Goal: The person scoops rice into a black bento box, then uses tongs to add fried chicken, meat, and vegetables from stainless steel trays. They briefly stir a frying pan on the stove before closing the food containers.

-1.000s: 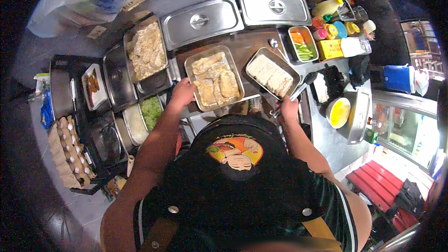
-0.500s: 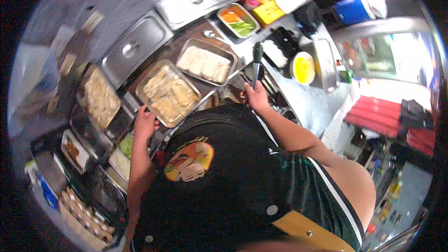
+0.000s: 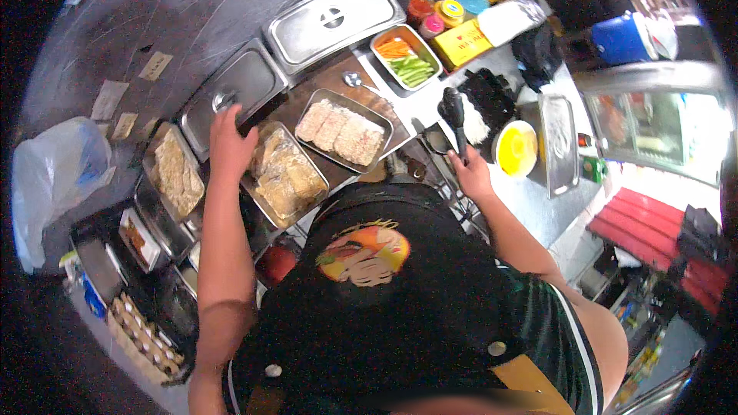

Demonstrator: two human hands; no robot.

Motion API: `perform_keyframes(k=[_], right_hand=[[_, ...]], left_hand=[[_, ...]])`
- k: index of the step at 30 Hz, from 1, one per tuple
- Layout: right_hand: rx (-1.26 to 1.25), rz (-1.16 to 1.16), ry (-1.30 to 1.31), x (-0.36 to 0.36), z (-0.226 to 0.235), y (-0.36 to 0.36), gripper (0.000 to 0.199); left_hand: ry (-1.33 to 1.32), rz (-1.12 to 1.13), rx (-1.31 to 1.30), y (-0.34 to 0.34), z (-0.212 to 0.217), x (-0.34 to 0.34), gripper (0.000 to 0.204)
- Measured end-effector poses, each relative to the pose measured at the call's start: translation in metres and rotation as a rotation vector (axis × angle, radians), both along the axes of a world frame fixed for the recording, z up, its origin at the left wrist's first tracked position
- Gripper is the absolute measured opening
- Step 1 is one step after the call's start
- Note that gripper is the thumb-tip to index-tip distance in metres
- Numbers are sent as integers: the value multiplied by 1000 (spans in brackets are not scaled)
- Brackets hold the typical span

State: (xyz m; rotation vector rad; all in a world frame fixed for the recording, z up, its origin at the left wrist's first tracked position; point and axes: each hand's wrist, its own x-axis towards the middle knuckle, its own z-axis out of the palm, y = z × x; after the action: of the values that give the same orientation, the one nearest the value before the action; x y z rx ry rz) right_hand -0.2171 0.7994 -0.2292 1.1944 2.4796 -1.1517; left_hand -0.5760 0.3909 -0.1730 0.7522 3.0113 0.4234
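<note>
Tongs (image 3: 454, 115) rise from right hand (image 3: 470, 175); left hand (image 3: 229, 142) beside lid (image 3: 231, 92).

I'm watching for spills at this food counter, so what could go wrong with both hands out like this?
The left hand reaches over the tray of pale food pieces toward the lidded steel pan; the forearm could brush the uncovered food. The right hand grips black tongs close to the yellow bowl and could knock it. With both arms spread wide, the person may not be watching both at once.

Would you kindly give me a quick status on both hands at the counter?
Left hand reaching to the lidded steel pan. Right hand shut on black tongs. Tray of breaded pieces between.
</note>
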Motion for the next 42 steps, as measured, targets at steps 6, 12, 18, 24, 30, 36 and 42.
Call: perform_keyframes(k=[6, 12, 18, 24, 30, 36, 42], right_hand=[[-89, 125, 103, -36, 40, 48, 35], [-40, 144, 92, -28, 30, 101, 39], [-64, 120, 149, -32, 24, 118, 35], [-302, 140, 249, -78, 27, 92, 26], [-156, 432, 275, -135, 22, 55, 27], [-191, 388, 214, -150, 52, -43, 24], [-230, 477, 178, -125, 51, -96, 23]], left_hand=[[-193, 54, -404, 32, -6, -65, 104], [-283, 39, -467, 42, 13, -78, 111], [-250, -39, -292, 66, 66, -39, 101], [-224, 55, -32, 54, 106, 50, 98], [-188, 429, 207, -100, 142, 91, 96], [-282, 834, 83, -307, 85, 30, 105], [-224, 786, -94, -409, -33, -38, 125]])
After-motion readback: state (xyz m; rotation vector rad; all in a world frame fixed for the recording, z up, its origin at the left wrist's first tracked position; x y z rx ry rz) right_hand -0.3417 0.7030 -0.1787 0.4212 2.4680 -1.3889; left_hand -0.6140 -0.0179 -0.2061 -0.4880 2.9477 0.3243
